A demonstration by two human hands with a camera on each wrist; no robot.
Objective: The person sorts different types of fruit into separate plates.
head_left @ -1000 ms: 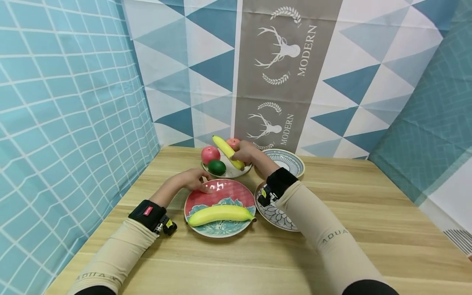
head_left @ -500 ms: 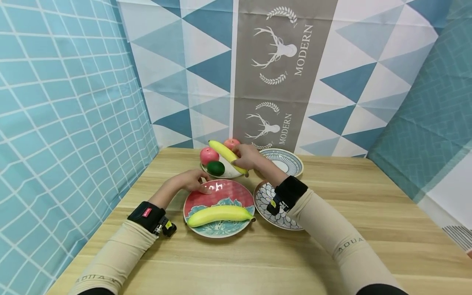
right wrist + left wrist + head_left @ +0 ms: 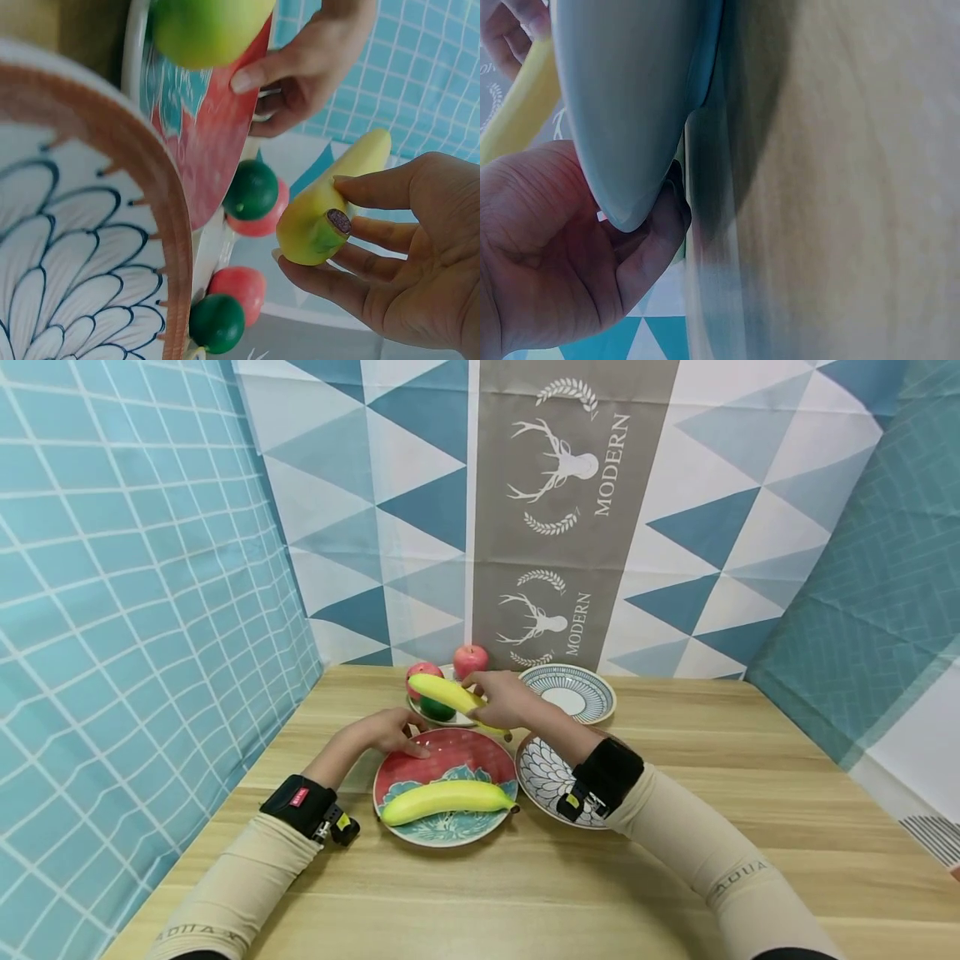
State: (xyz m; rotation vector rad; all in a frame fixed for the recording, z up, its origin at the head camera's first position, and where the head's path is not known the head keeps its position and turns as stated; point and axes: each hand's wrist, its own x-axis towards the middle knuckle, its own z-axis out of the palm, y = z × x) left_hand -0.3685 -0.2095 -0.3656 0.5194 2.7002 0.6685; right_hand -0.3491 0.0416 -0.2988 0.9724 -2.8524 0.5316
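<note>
My left hand (image 3: 390,731) grips the far left rim of a red and teal plate (image 3: 435,757), thumb on top and curled fingers beneath, as the left wrist view shows. One yellow banana (image 3: 446,802) lies across that plate's near half. A second banana (image 3: 319,214) is pinched between the thumb and fingers of my right hand (image 3: 506,700), raised above the gap between the red plate and a white dish (image 3: 459,721) behind it. On the dish sit a dark green fruit (image 3: 435,710), partly hidden by the banana, a pink fruit (image 3: 424,669) and a red apple (image 3: 470,662).
Under my right forearm lies a plate with a petal pattern (image 3: 543,772) and brown rim. Behind it is a plate with a blue striped rim (image 3: 566,697). Patterned cloth (image 3: 420,527) hangs behind the wooden table (image 3: 720,760); blue checked cloth (image 3: 135,610) hangs at left.
My right hand has brought the banana from over the white dish toward me, lower in the view, uncovering more of the apple. My left hand keeps its hold on the red plate.
</note>
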